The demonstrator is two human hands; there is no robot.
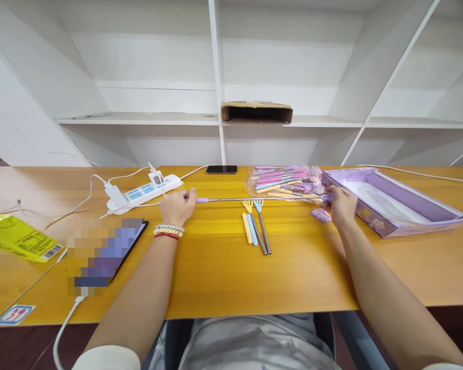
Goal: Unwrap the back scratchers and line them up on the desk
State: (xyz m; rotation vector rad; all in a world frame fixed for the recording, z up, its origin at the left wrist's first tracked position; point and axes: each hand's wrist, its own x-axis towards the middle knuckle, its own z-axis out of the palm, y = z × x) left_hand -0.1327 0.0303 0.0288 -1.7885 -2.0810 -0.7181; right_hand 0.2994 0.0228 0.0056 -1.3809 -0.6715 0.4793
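A long thin metal rod (262, 199) with purple ends stretches level between my hands above the table. My left hand (178, 205) is closed round its purple handle. At the other end, my right hand (342, 204) grips the purple head. Below the rod lie a yellow claw-shaped head (247, 206) and a blue claw-shaped head (258, 205) on metal tubes, beside a yellow handle (247, 228) and a blue handle (252, 229). Behind the rod is a pile of bagged pink, blue and yellow sticks (283, 180). A small purple packet (321, 215) rests near my right hand.
A purple box (381, 226) stands at the right. On the left are a white power strip (150, 193), a phone with a blurred screen (111, 254) and a yellow package (21, 239). A black phone (221, 169) lies at the back. A cardboard box (256, 113) sits on the shelf.
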